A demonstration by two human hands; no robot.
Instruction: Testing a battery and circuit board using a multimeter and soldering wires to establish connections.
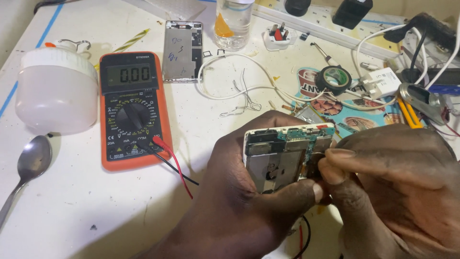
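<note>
With the left hand [249, 192] clamping the opened phone [287, 156] above the worktop [72, 211] and the right hand [383, 192] pinching a part at its board, a slip could tear the connector.

One multimeter [133, 109], one spoon [29, 165], one tape roll [336, 78] (black), two hands [239, 192].

Left hand [249, 192] gripping opened phone [286, 156], circuit board exposed, thumb across lower edge; right hand [388, 187] pinching at board's right side with fingertips [335, 165]. On white counter [72, 201]: orange multimeter [132, 110] with red and black leads, white bulb [55, 91], spoon [28, 168], phone back cover [182, 50]. Farther back: tape roll [335, 79], clear bottle [233, 24], white cables.
</note>
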